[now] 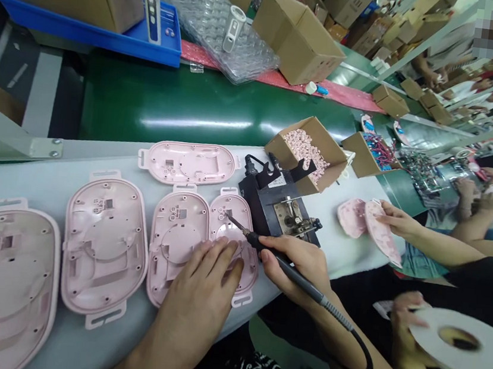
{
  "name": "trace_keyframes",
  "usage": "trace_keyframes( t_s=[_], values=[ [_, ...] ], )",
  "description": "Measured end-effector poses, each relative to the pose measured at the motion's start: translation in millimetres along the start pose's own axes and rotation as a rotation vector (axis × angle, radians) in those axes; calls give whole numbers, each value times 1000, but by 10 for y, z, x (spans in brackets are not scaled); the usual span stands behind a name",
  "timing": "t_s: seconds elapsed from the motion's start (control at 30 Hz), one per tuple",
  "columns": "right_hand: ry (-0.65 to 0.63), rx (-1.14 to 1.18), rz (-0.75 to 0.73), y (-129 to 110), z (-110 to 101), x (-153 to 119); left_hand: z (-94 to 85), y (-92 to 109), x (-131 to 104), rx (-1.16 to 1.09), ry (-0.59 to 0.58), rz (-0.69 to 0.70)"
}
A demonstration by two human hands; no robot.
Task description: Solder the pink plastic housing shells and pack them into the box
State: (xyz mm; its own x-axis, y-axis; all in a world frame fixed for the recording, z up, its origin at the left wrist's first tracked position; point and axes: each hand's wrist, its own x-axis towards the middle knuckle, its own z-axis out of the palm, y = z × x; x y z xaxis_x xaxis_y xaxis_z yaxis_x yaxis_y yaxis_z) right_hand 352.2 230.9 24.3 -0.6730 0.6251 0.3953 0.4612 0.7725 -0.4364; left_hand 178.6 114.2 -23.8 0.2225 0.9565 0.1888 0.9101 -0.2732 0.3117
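My right hand (302, 258) pinches the iron (300, 281), its tip at the pink shell (224, 228) near the worktop's (68, 169) front edge; my left hand (200, 289) spreads there. Four more shells (107, 239): finished or not, I can't tell.

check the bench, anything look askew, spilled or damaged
Only one thing: a pink shell lies crosswise behind the row of four others, its length running across the picture while theirs runs toward the person. I see no clear spill or damage; small pink parts sit inside their box.
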Motion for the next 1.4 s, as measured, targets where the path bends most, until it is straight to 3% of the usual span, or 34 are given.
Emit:
trace_keyframes(
  t_s=[0.37, 0.53, 0.87, 1.07, 1.13, 1.27, 1.4],
  values=[
    [56, -27, -18, -29, 44, -22, -24, 11, 6, -14, -1, -6],
    [8, -41, -89, -35, 47, -25, -40, 31, 23, -54, -17, -26],
    [-11, -85, -136, -75, 28, 31, -15, 41, 34, -80, 68, -45],
    [172, -15, 27, -237, 50, 134, -104, 89, -51, -16, 107, -55],
    [176, 19, 6, -317, 129, 235, -196, 71, -141, 16, 110, -75],
    [166, 50, -174, -393, 321, 416, -349, -54, -310, 49, 61, -153],
    [153, 94, -200, -368, 426, 431, -367, -171, -341, 73, -81, -237]
  ],
)
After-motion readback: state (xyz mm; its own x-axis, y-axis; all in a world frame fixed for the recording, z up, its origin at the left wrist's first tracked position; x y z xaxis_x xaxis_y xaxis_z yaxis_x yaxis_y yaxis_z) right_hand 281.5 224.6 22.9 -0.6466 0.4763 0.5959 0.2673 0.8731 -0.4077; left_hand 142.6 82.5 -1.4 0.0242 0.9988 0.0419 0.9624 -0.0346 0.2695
